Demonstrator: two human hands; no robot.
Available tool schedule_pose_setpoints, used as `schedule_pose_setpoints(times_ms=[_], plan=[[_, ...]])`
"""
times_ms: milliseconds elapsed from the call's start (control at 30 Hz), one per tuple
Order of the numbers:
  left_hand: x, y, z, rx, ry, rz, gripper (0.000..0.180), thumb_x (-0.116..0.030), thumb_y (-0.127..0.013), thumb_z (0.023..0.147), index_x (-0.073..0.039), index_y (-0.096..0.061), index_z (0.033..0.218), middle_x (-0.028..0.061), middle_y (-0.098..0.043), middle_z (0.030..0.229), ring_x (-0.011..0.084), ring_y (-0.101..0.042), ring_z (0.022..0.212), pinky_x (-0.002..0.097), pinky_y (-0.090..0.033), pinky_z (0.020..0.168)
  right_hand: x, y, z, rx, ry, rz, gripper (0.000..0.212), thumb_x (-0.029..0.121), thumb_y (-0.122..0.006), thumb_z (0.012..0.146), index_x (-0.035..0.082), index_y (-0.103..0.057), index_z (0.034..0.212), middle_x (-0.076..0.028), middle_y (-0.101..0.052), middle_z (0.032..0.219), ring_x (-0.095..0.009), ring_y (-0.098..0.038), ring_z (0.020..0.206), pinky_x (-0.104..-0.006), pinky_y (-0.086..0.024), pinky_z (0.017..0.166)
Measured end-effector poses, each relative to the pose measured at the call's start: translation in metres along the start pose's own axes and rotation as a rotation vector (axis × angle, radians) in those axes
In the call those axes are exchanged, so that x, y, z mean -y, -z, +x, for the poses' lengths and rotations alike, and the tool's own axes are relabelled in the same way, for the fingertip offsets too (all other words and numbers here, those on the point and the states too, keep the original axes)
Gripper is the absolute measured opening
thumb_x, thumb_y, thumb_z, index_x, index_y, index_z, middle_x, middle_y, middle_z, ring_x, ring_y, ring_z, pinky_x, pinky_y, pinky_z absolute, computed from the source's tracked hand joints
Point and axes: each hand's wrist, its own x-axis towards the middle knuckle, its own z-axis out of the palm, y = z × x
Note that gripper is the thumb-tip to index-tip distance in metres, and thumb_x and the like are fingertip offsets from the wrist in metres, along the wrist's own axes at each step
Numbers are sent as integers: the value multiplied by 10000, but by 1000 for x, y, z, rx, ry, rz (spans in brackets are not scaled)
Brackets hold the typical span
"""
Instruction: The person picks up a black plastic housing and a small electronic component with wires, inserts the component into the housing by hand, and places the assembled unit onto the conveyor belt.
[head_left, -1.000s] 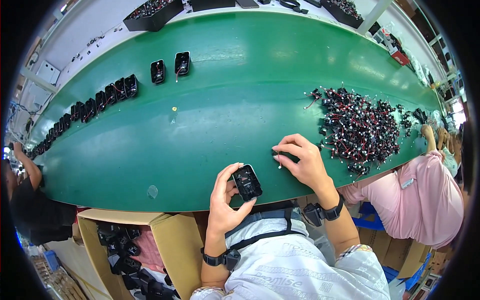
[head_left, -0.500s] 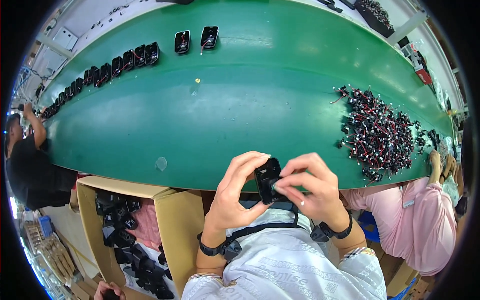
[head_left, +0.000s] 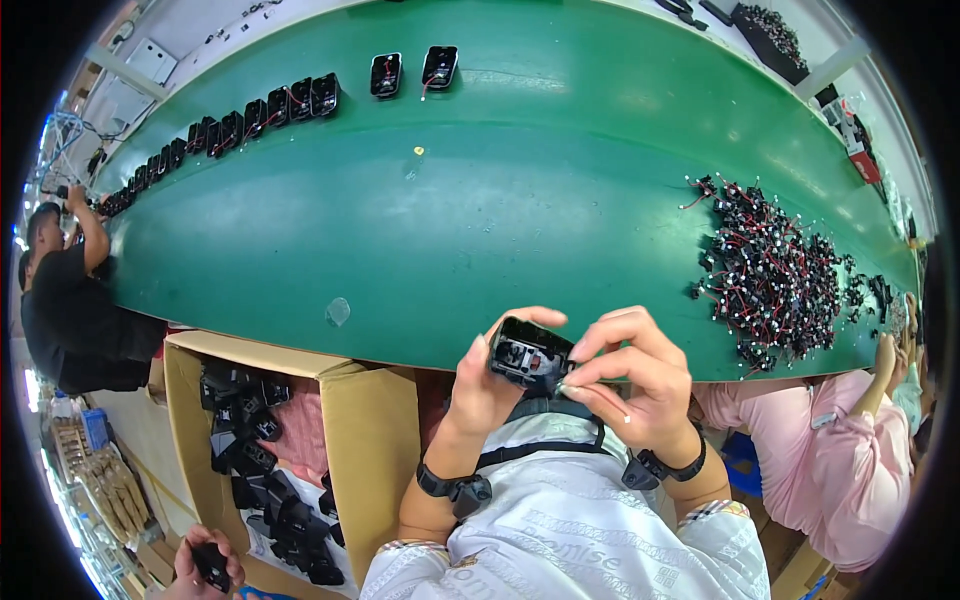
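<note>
A black plastic housing (head_left: 532, 357), open on one face with light grey and metallic parts inside, is tilted in front of my body near the table's front edge. My left hand (head_left: 480, 388) is wrapped round its left side, fingers behind the top edge. My right hand (head_left: 640, 372) is closed in a pinch at the housing's right end. A small white tip (head_left: 627, 419) shows below its fingers; the rest of what it pinches is mostly hidden.
A heap of small black parts with red wires (head_left: 770, 275) lies right on the green table (head_left: 500, 220). Black housings (head_left: 275, 105) stand in a row, far left. A cardboard box (head_left: 375, 440) holds black parts. Another person's hand (head_left: 205, 560) holds a black piece, lower left. Co-workers sit at both sides.
The housing has turned in my left hand, showing its inner parts more. My right hand stays pinched at its right end. The whole scene has shifted slightly right in the picture.
</note>
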Motion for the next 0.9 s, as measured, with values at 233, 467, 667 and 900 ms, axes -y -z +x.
schedule_pose_setpoints(times_ms=[233, 467, 667, 900], plan=[[3, -16, 3, -230, 126, 0, 818, -812, -284, 960, -49, -578, 974, 87, -610, 700, 204, -590, 501, 308, -477, 410, -2, -9, 1, 6, 157, -177, 245, 8, -870, 665, 87, -736, 853, -38, -691, 982, -255, -634, 875, -368, -519, 770], [2, -29, 5, -364, 27, 209, 702, -743, -308, 1012, -93, -506, 835, -12, -508, 708, 69, -466, 586, 233, -369, 485, -2, -19, -3, 32, 126, -199, 268, -14, -852, 629, 76, -730, 850, -36, -688, 983, -274, -615, 903, -377, -516, 779], [7, -27, 4, -337, -80, 485, 750, -656, -217, 1070, -29, -598, 911, -2, -552, 750, 77, -460, 641, 241, -379, 562, -3, -24, -8, 47, 37, -237, 253, -21, -849, 650, 77, -733, 852, -54, -651, 1028, -286, -591, 970, -374, -505, 757], [6, -18, 10, -207, -73, 529, 766, -642, -191, 1075, -10, -613, 982, 22, -591, 822, 85, -522, 730, 245, -417, 633, -2, -20, -10, 41, 12, -305, 246, 35, -852, 661, 75, -727, 870, -151, -588, 1266, -391, -561, 1171, -483, -487, 950]])
